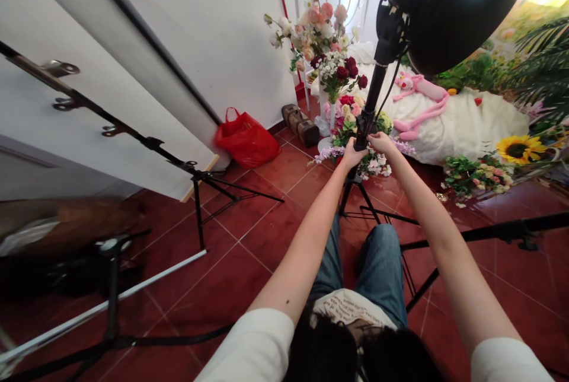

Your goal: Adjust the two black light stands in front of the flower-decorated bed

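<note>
One lamp, one stand; left grip clamped round stand, right grip pinching its side.

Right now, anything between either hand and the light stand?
Nothing visible. The left hand is already around the black light stand, and the right hand has its fingers right at the joint there. The flowers sit beyond the stand, not between it and the hands.

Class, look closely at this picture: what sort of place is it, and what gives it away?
Probably a photo studio: a large black lamp on a stand, clamps along a crossbar, and a pink toy posed among flowers.
</note>
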{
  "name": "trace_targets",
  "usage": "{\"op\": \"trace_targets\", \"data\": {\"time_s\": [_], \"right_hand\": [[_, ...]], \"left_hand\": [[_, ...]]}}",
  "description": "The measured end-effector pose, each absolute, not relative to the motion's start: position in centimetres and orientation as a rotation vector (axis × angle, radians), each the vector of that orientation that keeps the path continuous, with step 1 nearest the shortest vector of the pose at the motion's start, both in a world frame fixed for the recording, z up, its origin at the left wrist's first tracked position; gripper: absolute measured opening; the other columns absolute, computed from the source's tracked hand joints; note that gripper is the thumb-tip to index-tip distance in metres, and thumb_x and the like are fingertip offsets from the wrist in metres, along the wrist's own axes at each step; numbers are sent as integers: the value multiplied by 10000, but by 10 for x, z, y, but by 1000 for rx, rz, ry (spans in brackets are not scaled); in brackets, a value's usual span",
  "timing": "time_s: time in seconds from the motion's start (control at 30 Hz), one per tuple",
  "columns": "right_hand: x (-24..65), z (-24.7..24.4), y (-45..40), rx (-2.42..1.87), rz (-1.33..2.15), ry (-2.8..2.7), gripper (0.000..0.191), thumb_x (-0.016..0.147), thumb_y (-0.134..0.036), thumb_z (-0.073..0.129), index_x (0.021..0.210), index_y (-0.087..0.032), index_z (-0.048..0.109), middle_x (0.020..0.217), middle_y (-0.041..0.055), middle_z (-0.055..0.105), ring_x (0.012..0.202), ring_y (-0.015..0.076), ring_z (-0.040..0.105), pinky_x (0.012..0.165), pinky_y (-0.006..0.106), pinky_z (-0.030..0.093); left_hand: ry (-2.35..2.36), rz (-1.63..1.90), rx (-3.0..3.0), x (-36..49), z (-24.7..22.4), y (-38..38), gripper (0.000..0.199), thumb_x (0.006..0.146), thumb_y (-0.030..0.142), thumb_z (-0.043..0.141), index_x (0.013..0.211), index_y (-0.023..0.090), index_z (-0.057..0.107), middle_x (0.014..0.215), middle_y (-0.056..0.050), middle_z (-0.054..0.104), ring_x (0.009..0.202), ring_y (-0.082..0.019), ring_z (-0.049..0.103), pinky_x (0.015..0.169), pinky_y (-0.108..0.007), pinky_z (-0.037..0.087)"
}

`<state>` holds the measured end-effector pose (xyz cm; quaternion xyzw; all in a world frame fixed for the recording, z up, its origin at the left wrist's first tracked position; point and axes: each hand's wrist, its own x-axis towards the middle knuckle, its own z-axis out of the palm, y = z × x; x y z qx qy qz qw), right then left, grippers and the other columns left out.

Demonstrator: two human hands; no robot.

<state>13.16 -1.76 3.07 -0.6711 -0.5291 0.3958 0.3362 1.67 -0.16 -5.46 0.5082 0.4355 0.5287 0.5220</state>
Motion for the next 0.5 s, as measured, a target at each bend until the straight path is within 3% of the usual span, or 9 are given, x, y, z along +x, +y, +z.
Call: {"op": "trace_targets", "data": {"time_s": [0.1, 0.2, 0.33, 0.5], "right_hand": [[159, 26, -69, -1715, 1150, -1364, 171, 866, -285, 716, 821, -169, 600, 591, -14, 620, 490, 75, 508, 490, 186, 404], [203, 12, -133, -1700, 1235, -1360, 191, 857, -336, 732, 881, -177, 630, 653, 12, 679, 561, 97, 585, 546, 195, 469], [276, -13, -230, -1819, 1162, -1235, 149, 835, -295, 730, 877, -174, 655, 717, 30, 719, 659, 119, 653, 665, 221, 532], [350, -26, -337, -1949, 992, -741, 75, 879, -250, 643, 887, -176, 655, 778, 55, 732, 669, 122, 668, 643, 220, 544]], "left_hand": [[1129, 1199, 1293, 12, -45, -4, 385, 566, 18, 685, 792, 215, 443, 718, 59, 529, 711, -131, 542, 743, -286, 472], [1316, 1201, 1365, 16, -42, -21, 373, 619, 40, 701, 867, 212, 482, 877, -18, 576, 913, -204, 602, 903, -365, 496], [1787, 1498, 1260, 45, -62, -77, 391, 733, 61, 619, 1086, 149, 477, 1298, -206, 467, 1335, -300, 431, 1167, -464, 328], [1580, 1380, 1353, 118, -91, -146, 411, 720, 34, 605, 1086, 128, 442, 1246, -205, 464, 1269, -280, 461, 1159, -441, 345]]}}
